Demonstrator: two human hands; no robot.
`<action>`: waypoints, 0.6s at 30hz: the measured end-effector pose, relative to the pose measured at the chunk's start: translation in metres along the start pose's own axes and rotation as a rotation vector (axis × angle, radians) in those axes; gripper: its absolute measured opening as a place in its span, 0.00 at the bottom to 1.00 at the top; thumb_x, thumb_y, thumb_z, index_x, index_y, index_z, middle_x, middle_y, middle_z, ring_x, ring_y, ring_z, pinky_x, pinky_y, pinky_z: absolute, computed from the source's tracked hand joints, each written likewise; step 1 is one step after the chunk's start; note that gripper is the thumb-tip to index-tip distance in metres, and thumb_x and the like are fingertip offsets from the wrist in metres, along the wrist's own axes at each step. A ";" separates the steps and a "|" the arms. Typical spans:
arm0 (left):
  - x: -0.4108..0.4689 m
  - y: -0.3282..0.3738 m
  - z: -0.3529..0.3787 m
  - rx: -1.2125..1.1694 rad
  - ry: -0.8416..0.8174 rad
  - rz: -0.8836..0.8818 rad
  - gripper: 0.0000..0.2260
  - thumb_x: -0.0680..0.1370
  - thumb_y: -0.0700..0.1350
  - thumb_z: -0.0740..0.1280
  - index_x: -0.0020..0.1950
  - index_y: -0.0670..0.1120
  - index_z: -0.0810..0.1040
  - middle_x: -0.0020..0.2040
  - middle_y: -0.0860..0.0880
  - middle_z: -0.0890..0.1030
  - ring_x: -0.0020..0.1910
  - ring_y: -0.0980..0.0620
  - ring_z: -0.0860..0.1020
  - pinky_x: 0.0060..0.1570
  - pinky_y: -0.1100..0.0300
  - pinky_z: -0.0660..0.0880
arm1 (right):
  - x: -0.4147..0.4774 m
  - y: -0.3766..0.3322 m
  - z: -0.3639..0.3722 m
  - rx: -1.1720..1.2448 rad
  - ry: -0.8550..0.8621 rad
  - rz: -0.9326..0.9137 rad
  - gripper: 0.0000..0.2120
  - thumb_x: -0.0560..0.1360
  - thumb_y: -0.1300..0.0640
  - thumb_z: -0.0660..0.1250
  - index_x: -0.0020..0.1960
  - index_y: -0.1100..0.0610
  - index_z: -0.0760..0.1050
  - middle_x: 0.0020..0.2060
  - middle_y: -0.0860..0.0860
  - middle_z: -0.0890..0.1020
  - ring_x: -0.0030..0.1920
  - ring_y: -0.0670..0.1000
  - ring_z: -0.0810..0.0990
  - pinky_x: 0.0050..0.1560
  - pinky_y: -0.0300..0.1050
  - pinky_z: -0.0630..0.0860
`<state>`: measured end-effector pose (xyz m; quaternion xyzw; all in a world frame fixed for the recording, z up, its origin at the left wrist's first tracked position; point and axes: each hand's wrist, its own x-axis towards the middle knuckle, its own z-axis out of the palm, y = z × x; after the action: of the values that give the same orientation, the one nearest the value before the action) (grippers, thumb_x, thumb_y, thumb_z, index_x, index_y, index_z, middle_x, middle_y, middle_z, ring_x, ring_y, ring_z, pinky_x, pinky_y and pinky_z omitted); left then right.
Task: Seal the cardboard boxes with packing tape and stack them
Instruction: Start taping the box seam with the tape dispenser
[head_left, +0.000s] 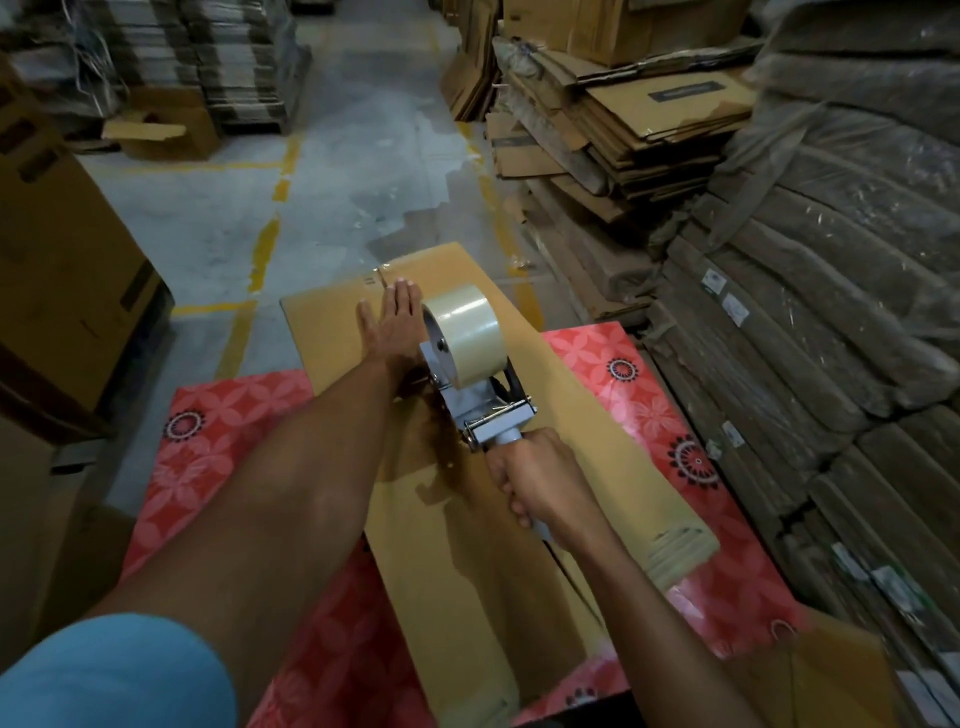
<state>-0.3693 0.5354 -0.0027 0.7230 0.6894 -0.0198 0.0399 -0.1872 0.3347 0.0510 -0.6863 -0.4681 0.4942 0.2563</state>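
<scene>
Cardboard is taking up the middle of the table (223, 431): one long cardboard box (332, 332) is lying lengthwise on the red flowered cover, its far end jutting past the table's far edge. The left hand (392, 325) is pressing flat on the box top near that far end, fingers straight and together, just beside the seam (382, 275) where the flaps are meeting. The right hand (540, 488) is clenching the handle of the tape dispenser (483, 410), which is sitting on the box's centre line about midway along, with its tape roll (462, 332) pointing away from the person. Whether the tape is touching the cardboard under the dispenser is hidden.

Judging by this, the step in hand is running a strip along the seam toward the table's near edge. Doing it well is likely calling for a low, steady dispenser angle, a straight pull along the seam so both flaps are getting equal cover, and firm downward pressure from the flat hand so the flaps are not lifting or spreading. The overhanging far end could tip if that pressure is drifting outward.
</scene>
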 end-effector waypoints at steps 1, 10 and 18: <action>-0.001 0.001 0.000 -0.014 -0.012 -0.007 0.34 0.84 0.52 0.58 0.82 0.42 0.42 0.82 0.44 0.41 0.81 0.44 0.41 0.74 0.33 0.45 | -0.003 0.004 -0.003 -0.002 -0.006 0.001 0.09 0.57 0.57 0.65 0.36 0.60 0.74 0.26 0.55 0.76 0.23 0.55 0.73 0.27 0.46 0.70; -0.040 0.037 -0.005 -0.214 0.011 -0.099 0.40 0.81 0.68 0.44 0.81 0.40 0.40 0.82 0.43 0.40 0.81 0.45 0.39 0.76 0.38 0.38 | -0.061 0.057 -0.028 -0.054 0.013 0.059 0.07 0.53 0.56 0.64 0.29 0.56 0.70 0.23 0.51 0.71 0.26 0.52 0.68 0.32 0.49 0.64; -0.101 0.040 0.004 -0.042 -0.042 0.100 0.56 0.69 0.65 0.73 0.82 0.44 0.39 0.82 0.44 0.38 0.81 0.45 0.39 0.76 0.38 0.43 | -0.057 0.040 -0.027 -0.018 -0.014 0.011 0.05 0.61 0.63 0.65 0.29 0.59 0.70 0.21 0.53 0.71 0.20 0.52 0.67 0.26 0.42 0.63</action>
<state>-0.3339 0.4331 0.0032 0.7549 0.6518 -0.0185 0.0707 -0.1511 0.2694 0.0534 -0.6876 -0.4706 0.4963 0.2440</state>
